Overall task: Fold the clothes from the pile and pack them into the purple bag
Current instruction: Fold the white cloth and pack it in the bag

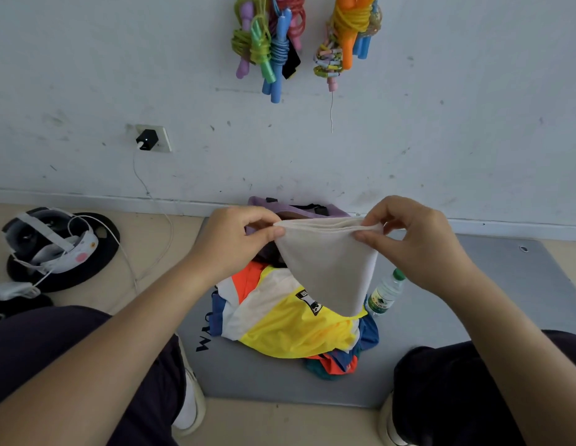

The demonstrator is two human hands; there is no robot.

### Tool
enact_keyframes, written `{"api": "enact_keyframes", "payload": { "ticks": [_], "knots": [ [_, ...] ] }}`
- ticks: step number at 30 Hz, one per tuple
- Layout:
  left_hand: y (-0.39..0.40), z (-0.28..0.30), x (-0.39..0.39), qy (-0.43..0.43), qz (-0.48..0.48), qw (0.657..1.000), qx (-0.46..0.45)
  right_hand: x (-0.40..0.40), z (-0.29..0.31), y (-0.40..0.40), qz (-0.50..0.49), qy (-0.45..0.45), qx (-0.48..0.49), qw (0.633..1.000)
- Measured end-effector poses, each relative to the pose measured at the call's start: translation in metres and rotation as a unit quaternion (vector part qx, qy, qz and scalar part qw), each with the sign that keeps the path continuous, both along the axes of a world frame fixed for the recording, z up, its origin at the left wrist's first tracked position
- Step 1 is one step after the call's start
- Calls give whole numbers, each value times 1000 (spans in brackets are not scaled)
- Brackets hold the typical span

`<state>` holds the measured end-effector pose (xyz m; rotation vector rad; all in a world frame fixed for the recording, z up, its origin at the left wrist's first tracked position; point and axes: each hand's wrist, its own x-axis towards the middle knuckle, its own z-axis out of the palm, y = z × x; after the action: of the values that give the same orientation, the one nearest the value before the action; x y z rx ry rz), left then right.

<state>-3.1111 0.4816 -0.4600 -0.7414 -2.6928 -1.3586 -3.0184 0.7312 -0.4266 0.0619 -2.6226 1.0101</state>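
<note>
I held the cream cloth [328, 268] folded over and hanging in the air above the pile [293, 323], which lay on the grey mat [441, 317] with the purple bag [299, 209] at its twelve o'clock, against the wall. My worry was the fold slipping: only the top edge was pinched, so the layers could slide apart or drape onto the pile, and the water bottle [384, 292] at the pile's three o'clock might be knocked over. My left hand [238, 239] pinched the left corner between thumb and curled fingers; my right hand [412, 239] pinched the right corner likewise. The bag's mouth seemed open, though largely hidden.
</note>
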Motion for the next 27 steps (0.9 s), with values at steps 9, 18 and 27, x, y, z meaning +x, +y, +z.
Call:
{"api": "enact_keyframes", "payload": {
  "ticks": [9, 18, 27],
  "knots": [
    [11, -2, 5, -158, -67, 983, 57, 0, 1, -2, 30, -120, -141, 982],
    [14, 21, 25, -376, -207, 879, 208, -8, 9, -3, -24, -31, -451, 892],
    [7, 13, 7, -336, -101, 880, 322, -8, -9, -12, 63, -192, -432, 879]
  ]
}}
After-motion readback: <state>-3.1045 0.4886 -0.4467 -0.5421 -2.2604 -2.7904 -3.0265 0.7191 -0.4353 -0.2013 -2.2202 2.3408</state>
